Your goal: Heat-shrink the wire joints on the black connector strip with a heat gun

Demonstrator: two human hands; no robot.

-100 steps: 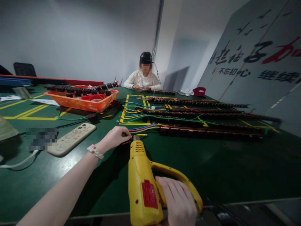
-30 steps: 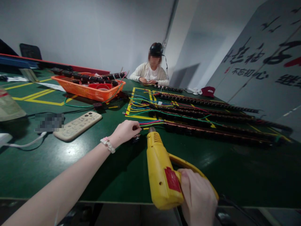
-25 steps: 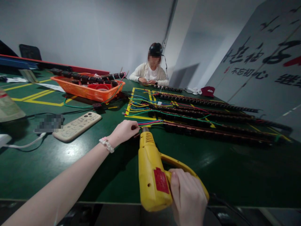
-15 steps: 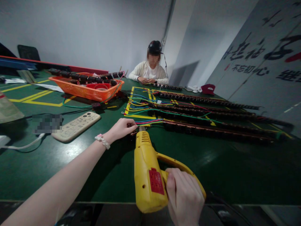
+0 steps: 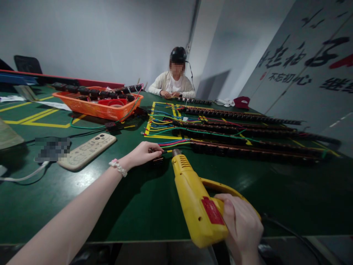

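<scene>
My right hand [image 5: 242, 221] is wrapped around the handle of a yellow heat gun [image 5: 193, 198] with a red label. Its metal nozzle [image 5: 176, 152] points at the coloured wires [image 5: 176, 142], close to a yellow wire. My left hand [image 5: 145, 152] pinches the ends of these wires, with a small dark piece [image 5: 157, 160] under the fingers that I cannot make out clearly. The wires run to the nearest long black strip [image 5: 248, 151] on the green table.
More black strips [image 5: 264, 129] with wires lie behind, around yellow tape. An orange basket [image 5: 96, 106] holds dark parts. A phone [image 5: 88, 151] and a cable lie at left. Across the green table [image 5: 132, 217] sits a person [image 5: 172, 82]; a dark red cap [image 5: 242, 102] lies nearby.
The heat gun has swung to the right in my right hand, its nozzle moving away from my left fingers along the wires. My left hand keeps its pinch, slightly lower and to the right.
</scene>
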